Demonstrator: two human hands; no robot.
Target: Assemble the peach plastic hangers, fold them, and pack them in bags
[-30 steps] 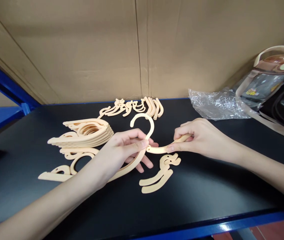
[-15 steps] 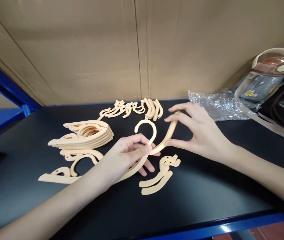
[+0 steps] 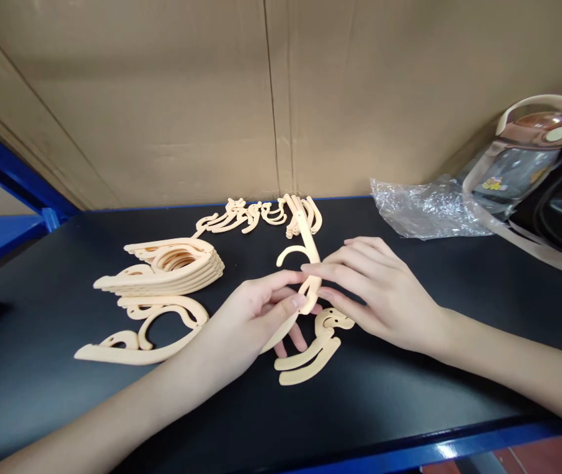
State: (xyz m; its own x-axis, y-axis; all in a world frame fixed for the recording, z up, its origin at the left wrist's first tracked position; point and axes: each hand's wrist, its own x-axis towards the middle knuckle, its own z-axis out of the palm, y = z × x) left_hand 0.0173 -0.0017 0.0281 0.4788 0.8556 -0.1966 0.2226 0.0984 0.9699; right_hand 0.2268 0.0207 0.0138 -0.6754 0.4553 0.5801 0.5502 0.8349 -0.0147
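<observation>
Between my hands is a cream plastic folding hanger [image 3: 310, 243] with a curved hook, held over the black table. My left hand [image 3: 265, 313] pinches it near the joint below the hook. The fingers of my right hand [image 3: 369, 283] close on the arm piece just above that joint. This arm now points up and away, crossing beside the hook. Part of the joint is hidden by my fingers. On the table just beneath lie loose hanger pieces [image 3: 310, 365], two curved arms and a small part with a curled end.
Left of my hands is a stack of folded hangers [image 3: 182, 270], with another hanger [image 3: 137, 355] in front. More loose pieces [image 3: 236, 216] lie at the back. Crumpled clear plastic [image 3: 423, 207] and a strapped water bottle [image 3: 518, 158] are at the right. Cardboard [image 3: 162, 99] stands behind.
My right hand has moved down and left, closer to my left hand. The arm piece it holds has swung from leaning right to standing nearly upright across the hook.
</observation>
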